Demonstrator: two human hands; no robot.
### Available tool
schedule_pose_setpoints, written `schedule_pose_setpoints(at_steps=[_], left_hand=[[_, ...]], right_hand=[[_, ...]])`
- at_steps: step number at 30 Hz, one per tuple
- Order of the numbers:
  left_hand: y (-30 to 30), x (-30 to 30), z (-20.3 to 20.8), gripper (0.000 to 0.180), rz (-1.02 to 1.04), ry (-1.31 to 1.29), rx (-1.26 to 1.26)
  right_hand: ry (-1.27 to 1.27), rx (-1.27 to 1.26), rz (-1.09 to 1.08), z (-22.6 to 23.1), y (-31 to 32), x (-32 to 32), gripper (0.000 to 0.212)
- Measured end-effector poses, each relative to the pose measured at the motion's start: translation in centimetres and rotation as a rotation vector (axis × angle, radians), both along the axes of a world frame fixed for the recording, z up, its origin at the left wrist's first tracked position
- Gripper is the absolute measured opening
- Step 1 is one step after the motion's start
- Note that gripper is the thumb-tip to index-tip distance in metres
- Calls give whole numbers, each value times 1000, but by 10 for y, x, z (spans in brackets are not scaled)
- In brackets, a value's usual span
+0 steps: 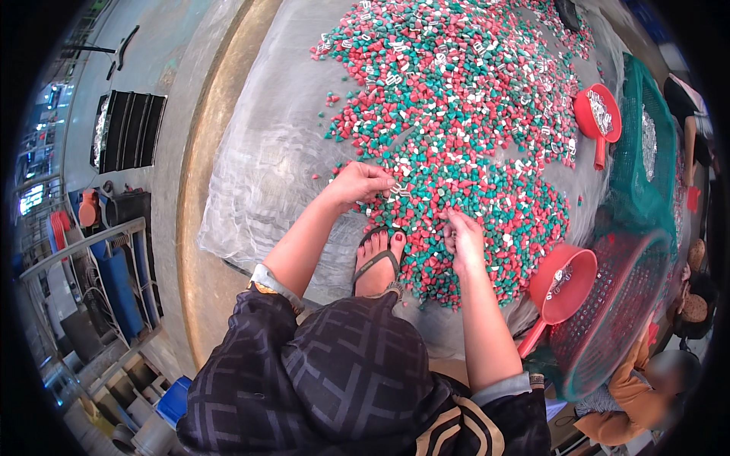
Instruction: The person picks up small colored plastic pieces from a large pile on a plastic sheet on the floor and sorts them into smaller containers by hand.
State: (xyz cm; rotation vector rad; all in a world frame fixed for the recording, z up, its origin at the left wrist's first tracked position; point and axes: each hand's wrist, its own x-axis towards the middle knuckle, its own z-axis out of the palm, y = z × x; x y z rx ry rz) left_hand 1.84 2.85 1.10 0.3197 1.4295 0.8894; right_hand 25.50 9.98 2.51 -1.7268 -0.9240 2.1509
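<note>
Fingers [379, 183] of left hand [356, 185], right hand [465, 240] curling inward, cannot tell if clamping anything; both hovering over coloured pieces [464, 106] spreading toward twelve o'clock; red scoop [546, 284] sitting at four, presumably for reach.

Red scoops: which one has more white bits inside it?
The farther red scoop, beside the green netting: white bits cover its middle. The nearer red scoop shows only a few.
</note>
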Motion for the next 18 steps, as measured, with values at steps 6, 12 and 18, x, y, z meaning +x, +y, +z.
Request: schedule_pose_setpoints(at_steps=[6, 12, 18], left_hand=[[5, 28, 8, 19, -271, -26, 165], [8, 7, -1, 22, -216, 634, 160], [-13, 11, 2, 22, -535, 1081, 268]], right_hand=[[152, 103, 207, 2, -12, -20, 18], [50, 467, -491, 7, 21, 14, 7], [-100, 403, -1354, 31, 96, 131, 23]])
